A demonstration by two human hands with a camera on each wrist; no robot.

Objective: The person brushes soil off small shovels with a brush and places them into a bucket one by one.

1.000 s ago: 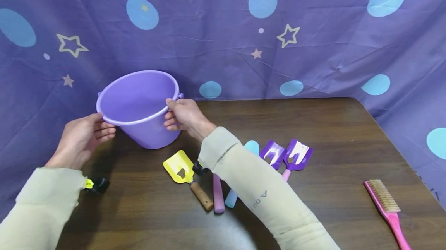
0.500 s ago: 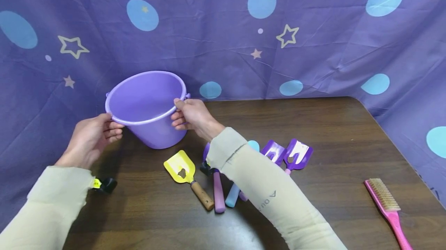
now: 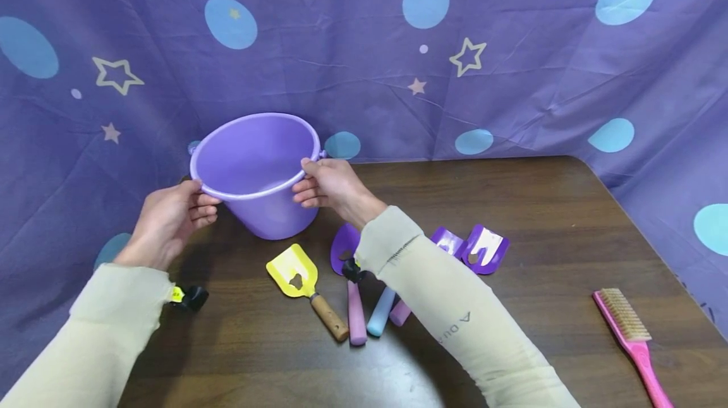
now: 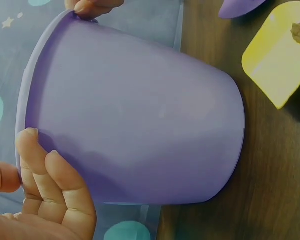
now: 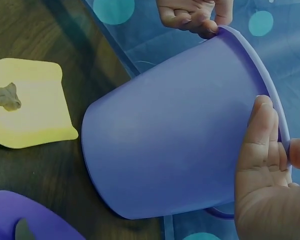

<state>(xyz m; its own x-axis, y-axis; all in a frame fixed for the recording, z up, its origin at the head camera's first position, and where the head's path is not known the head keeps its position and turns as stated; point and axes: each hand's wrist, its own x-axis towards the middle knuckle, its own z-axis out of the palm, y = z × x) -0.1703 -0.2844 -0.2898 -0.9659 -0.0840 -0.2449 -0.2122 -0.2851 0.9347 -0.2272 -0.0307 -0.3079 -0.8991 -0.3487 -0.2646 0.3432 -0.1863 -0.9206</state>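
A light purple bucket is at the back left of the table, its mouth facing up and towards me. My left hand pinches the left front of its rim between thumb and fingers. On the rim's right side, my right hand has its thumb over the edge and its fingers against the outer wall. Both wrist views show the bucket's smooth side filling the middle. Just in front of it lies a yellow toy shovel with a wooden handle. Whether the bucket's base touches the table, I cannot tell.
A purple shovel with a pink handle lies beside the yellow one. Light blue and pink handles show past my right sleeve, which hides parts. Two purple shovel heads lie beyond it. A pink brush lies far right. Curtains stand behind.
Both hands have moved the bucket steadily to the right along the back of the table, keeping their hold on the rim. The shovels and brush have stayed in place.
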